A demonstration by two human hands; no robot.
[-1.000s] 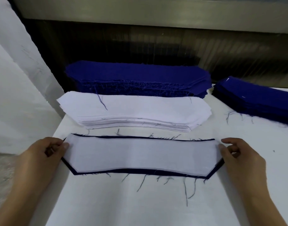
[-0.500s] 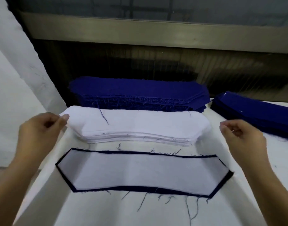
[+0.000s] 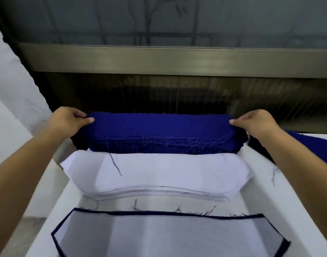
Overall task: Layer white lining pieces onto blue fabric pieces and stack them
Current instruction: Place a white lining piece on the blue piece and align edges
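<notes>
One white-lined blue fabric piece (image 3: 170,236) done; left hand (image 3: 66,121), right hand (image 3: 259,123) pinch top blue fabric piece (image 3: 162,125) stretched between fingers (image 3: 88,119); thick white lining stack (image 3: 159,173) to go

Lit softly and evenly, with faint shadows on the white cloth-covered table (image 3: 270,201); near black in the dark ribbed recess (image 3: 177,93) behind; bowed by wide-angle distortion at the edges, slightly soft.

Your left hand (image 3: 66,120) and right hand (image 3: 255,123) pinch opposite ends of the top blue piece (image 3: 159,125) on the blue stack (image 3: 159,145), mid-frame. Below lie the white lining stack (image 3: 159,175) and a layered pair (image 3: 168,236).
</notes>
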